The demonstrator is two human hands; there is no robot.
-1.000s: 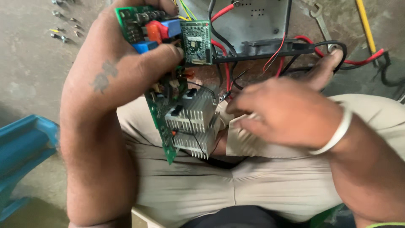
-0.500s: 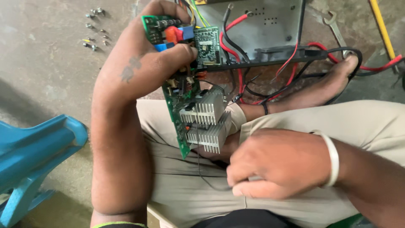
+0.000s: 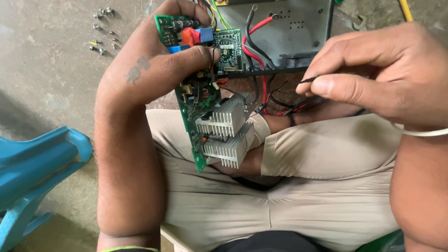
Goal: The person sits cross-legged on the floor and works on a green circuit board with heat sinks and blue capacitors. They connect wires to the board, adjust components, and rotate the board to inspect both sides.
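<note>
My left hand (image 3: 154, 70) grips a green circuit board (image 3: 196, 100) near its top and holds it upright over my lap. Two silver finned heat sinks (image 3: 226, 135) stick out of the board's lower half, and a smaller green board (image 3: 229, 49) is mounted near its top. My right hand (image 3: 373, 70) is raised at the right, with thumb and fingers pinched on a thin black wire (image 3: 280, 91) that runs back toward the board. Red and black cables (image 3: 261, 28) lead from the board to a grey metal case (image 3: 294, 28) on the floor.
Several loose screws (image 3: 102, 28) lie on the concrete floor at upper left. A blue plastic stool (image 3: 32, 172) stands at the left edge. A wrench (image 3: 357, 21) and a yellow tool (image 3: 405, 9) lie at upper right. My legs in beige trousers (image 3: 280, 186) fill the lower middle.
My right hand has risen from my lap to the upper right and now pinches a thin black wire. The left hand still holds the board upright.
</note>
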